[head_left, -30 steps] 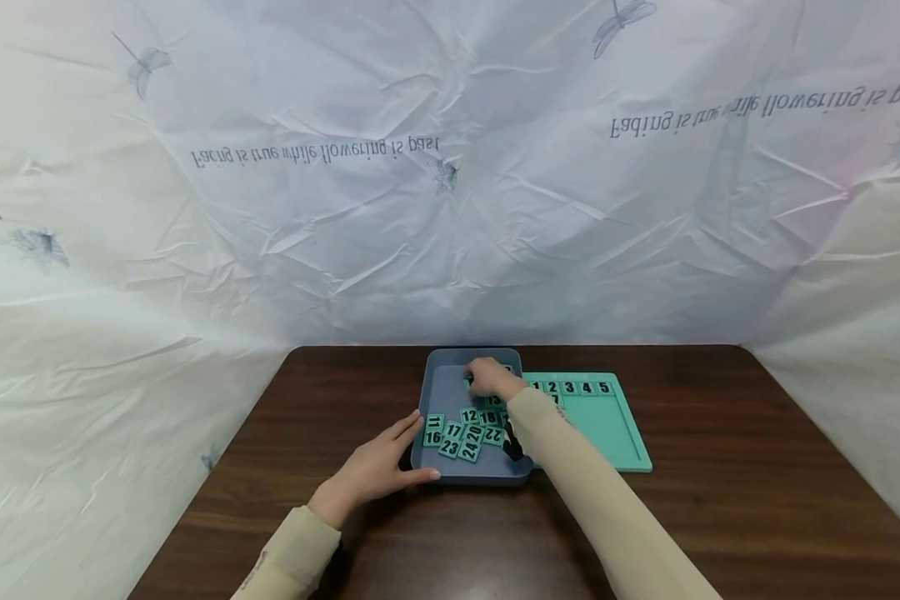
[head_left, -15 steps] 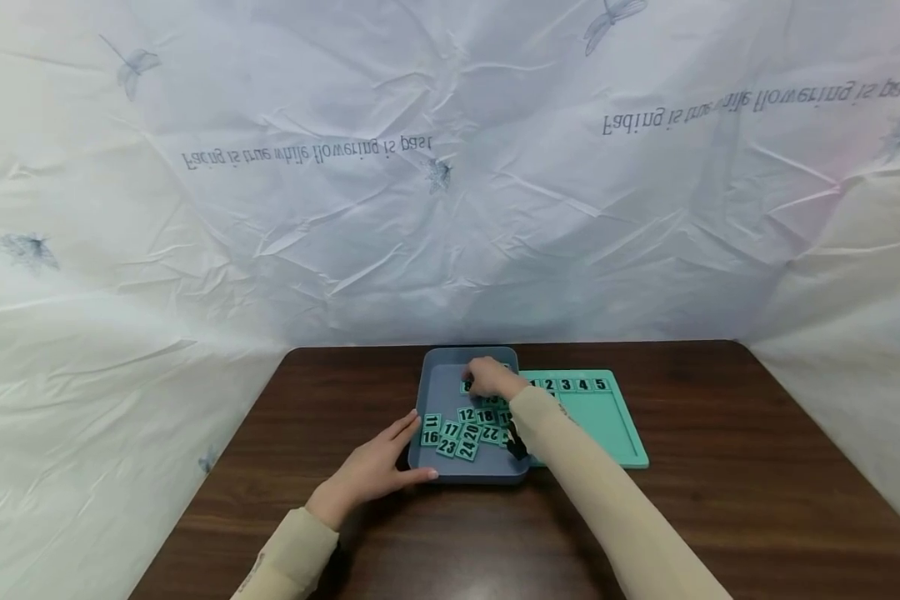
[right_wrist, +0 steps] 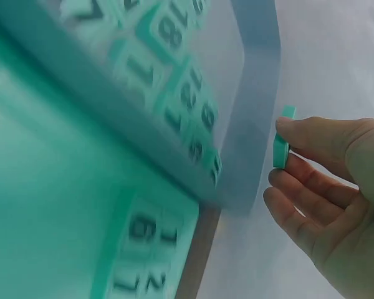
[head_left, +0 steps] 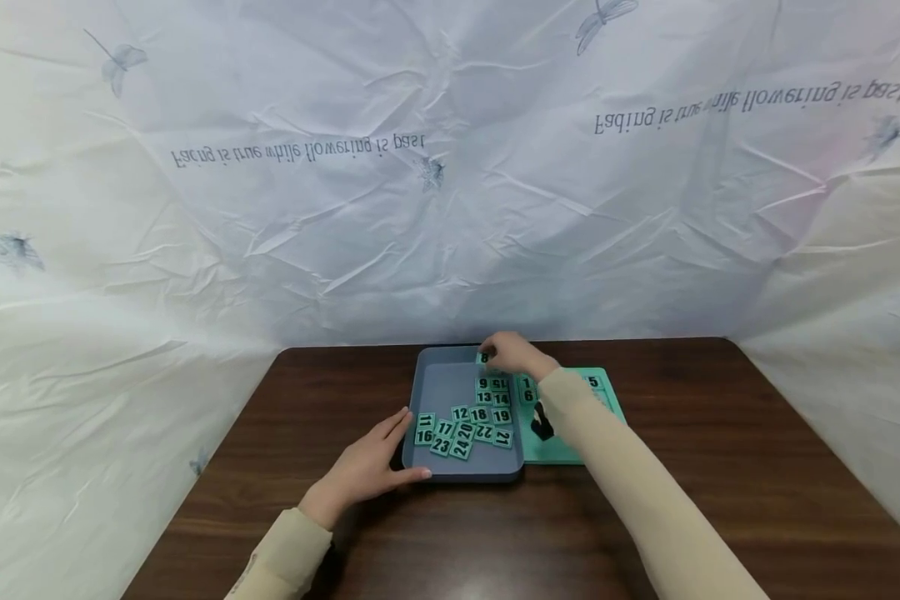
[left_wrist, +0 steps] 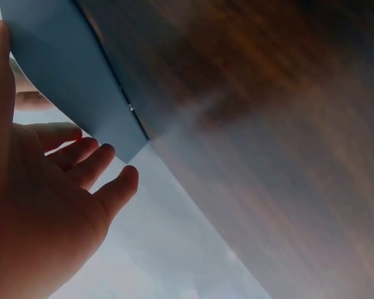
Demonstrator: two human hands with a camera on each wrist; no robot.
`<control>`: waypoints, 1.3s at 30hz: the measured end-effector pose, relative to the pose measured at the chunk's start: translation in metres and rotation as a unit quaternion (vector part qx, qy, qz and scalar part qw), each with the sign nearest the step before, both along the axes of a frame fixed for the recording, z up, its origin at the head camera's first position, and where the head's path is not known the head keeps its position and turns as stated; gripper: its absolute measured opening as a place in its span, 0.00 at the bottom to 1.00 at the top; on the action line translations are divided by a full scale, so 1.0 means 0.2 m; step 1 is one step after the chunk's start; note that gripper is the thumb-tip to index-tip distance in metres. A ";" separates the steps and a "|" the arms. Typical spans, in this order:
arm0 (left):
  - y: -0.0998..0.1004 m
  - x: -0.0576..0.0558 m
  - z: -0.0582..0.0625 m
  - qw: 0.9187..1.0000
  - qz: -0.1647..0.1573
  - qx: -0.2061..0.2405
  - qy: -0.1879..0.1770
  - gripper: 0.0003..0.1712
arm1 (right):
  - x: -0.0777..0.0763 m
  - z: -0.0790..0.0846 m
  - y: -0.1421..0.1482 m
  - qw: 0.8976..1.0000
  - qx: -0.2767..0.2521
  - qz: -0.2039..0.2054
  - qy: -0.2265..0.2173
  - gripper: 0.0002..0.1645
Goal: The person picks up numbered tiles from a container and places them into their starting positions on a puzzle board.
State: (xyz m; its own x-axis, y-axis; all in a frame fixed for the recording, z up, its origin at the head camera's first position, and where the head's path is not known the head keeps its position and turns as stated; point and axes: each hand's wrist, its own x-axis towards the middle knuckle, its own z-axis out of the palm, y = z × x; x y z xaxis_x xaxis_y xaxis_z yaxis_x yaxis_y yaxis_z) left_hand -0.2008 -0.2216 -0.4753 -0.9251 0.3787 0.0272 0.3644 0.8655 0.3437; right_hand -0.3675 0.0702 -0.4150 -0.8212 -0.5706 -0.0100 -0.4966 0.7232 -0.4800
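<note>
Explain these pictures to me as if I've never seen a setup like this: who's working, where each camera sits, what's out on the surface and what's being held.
There is no machine here, just a person's two bare hands. The wide pictures come from a camera worn on the head, looking forward and down; the two close ones come from cameras on the left and right wrists.

On a dark wooden table lie a grey-blue tray and, against its right side, a green board. Loose number tiles fill part of the tray; others, such as 1 and 6, sit in the board, partly hidden by the sleeve.

The left hand rests at the tray's near left corner. The right hand pinches the tile marked 8.
</note>
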 end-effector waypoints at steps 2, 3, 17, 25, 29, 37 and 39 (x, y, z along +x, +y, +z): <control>0.00 0.00 0.00 1.000 -0.002 -0.003 0.002 0.63 | -0.01 0.00 0.07 1.000 -0.011 -0.014 0.000 0.24; 0.00 -0.01 0.00 1.000 -0.004 -0.004 0.002 0.63 | -0.01 0.01 0.10 1.000 -0.015 -0.021 0.001 0.24; 0.00 0.00 0.00 1.000 0.003 -0.008 -0.004 0.62 | 0.06 0.00 0.54 0.998 -0.017 -0.061 0.018 0.24; 0.00 0.01 0.01 1.000 0.005 0.007 -0.011 0.61 | 0.11 -0.06 0.64 0.998 0.004 -0.050 0.032 0.22; 0.00 0.02 0.01 1.000 0.005 0.008 -0.011 0.61 | 0.16 -0.11 0.66 0.999 0.007 -0.039 0.025 0.22; 0.00 0.01 0.01 1.000 0.013 0.008 -0.021 0.61 | 0.23 -0.18 0.66 0.999 0.011 -0.013 0.034 0.21; 0.00 0.01 0.01 1.000 0.015 0.009 -0.024 0.61 | 0.24 -0.20 0.66 0.999 0.010 -0.011 0.031 0.21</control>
State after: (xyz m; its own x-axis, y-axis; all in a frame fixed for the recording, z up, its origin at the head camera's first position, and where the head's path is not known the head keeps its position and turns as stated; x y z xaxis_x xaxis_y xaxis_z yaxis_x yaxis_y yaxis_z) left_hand -0.1985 -0.2209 -0.4740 -0.9367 0.3501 -0.0099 0.3210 0.8693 0.3758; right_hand -0.3203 0.2021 -0.4545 -0.8333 -0.5519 0.0310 -0.5086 0.7436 -0.4339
